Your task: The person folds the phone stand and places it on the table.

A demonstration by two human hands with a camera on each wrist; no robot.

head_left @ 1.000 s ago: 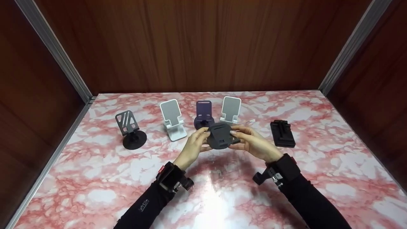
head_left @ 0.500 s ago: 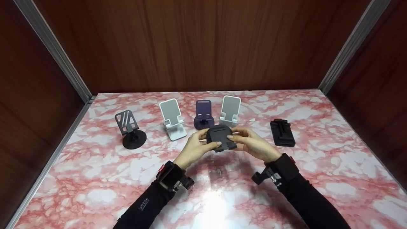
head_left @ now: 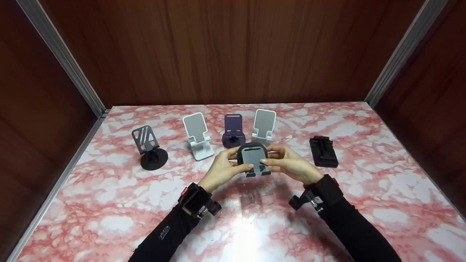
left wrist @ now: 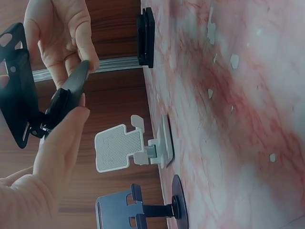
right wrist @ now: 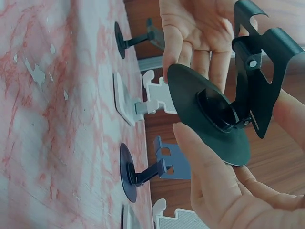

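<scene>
In the head view a black phone stand (head_left: pixel 253 154) is held up over the table between both hands. My left hand (head_left: pixel 225 166) grips its left side, the thumb on the lower front of the plate. My right hand (head_left: pixel 291 164) holds the right side, thumb on the plate's front and fingers behind. The right wrist view shows the stand's round base (right wrist: pixel 188 98) pinched between finger and thumb, and its hinged plate (right wrist: pixel 259 76) folded out at an angle. From the left wrist the base (left wrist: pixel 75 88) appears nearly edge-on, with the right hand's fingers at it.
Behind the hands stand a white phone stand (head_left: pixel 196 127), a purple one (head_left: pixel 233 125) and a second white one (head_left: pixel 265 123). A grey slotted stand (head_left: pixel 145 140) is at left, a folded black stand (head_left: pixel 324 152) at right. Wooden panels enclose the marbled table (head_left: pixel 120 203).
The held stand has tilted so its plate faces the camera and looks lighter. My left thumb has moved from its edge onto the lower front. The other stands stay put.
</scene>
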